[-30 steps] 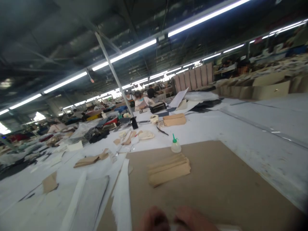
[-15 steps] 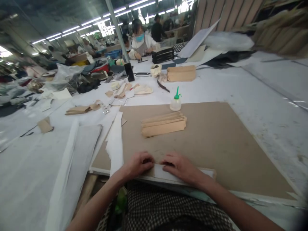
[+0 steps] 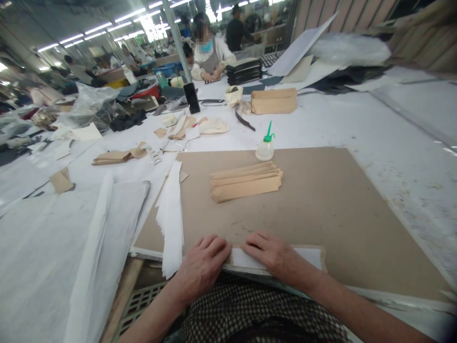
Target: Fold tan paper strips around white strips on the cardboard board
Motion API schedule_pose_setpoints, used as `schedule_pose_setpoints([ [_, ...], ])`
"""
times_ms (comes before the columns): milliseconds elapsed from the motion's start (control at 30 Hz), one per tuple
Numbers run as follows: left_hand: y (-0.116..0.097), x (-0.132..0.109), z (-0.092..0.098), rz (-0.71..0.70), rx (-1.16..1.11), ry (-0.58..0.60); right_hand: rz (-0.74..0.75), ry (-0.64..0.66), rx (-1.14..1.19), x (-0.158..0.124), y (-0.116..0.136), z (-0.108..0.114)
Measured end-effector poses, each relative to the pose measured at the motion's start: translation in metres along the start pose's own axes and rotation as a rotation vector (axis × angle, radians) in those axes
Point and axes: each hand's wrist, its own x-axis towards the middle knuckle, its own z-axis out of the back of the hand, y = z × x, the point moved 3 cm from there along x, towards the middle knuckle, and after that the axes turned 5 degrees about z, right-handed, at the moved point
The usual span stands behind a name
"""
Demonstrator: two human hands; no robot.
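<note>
A brown board (image 3: 342, 205) lay beneath the grip. Along its near edge, a white-and-tan strip (image 3: 310, 256) ran under the right hand (image 3: 270, 253) to the left hand (image 3: 205, 263); whether their curled fingers pinched it was unclear. Beyond lay tan pieces (image 3: 246, 185), then a green-tipped bottle (image 3: 264, 150).
</note>
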Motion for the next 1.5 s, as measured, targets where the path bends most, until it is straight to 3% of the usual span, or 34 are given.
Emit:
schedule_pose_setpoints([
  [167, -0.014, 0.001, 0.000, 0.169, -0.112, -0.158, 0.051, 0.013, -0.056, 0.002, 0.002, 0.001],
  [300, -0.024, 0.008, -0.013, 0.244, 0.031, -0.258, 0.049, -0.014, -0.096, 0.001, 0.002, -0.002],
  [467, -0.035, 0.007, -0.028, 0.113, 0.169, -0.245, 0.050, -0.031, -0.113, -0.001, 0.004, -0.003],
  [633, -0.042, 0.009, -0.016, 0.074, 0.211, -0.284, 0.012, -0.025, -0.099, -0.011, -0.001, 0.003],
  [733, -0.050, 0.020, -0.010, 0.135, 0.235, -0.241, -0.006, -0.032, -0.104, -0.021, -0.004, 0.007],
  [967, -0.067, 0.039, -0.023, 0.107, 0.024, -0.139, -0.036, -0.023, -0.091, -0.043, -0.014, 0.014],
  [1167, -0.066, 0.036, -0.027, 0.104, 0.059, -0.116, -0.070, -0.033, -0.068, -0.073, -0.026, 0.031],
  [1367, -0.084, 0.054, -0.033, 0.075, 0.021, -0.115, -0.093, -0.020, -0.072, -0.086, -0.029, 0.037],
  [1500, -0.088, 0.049, -0.036, 0.027, 0.028, -0.127, -0.102, -0.011, -0.084, -0.094, -0.030, 0.042],
])
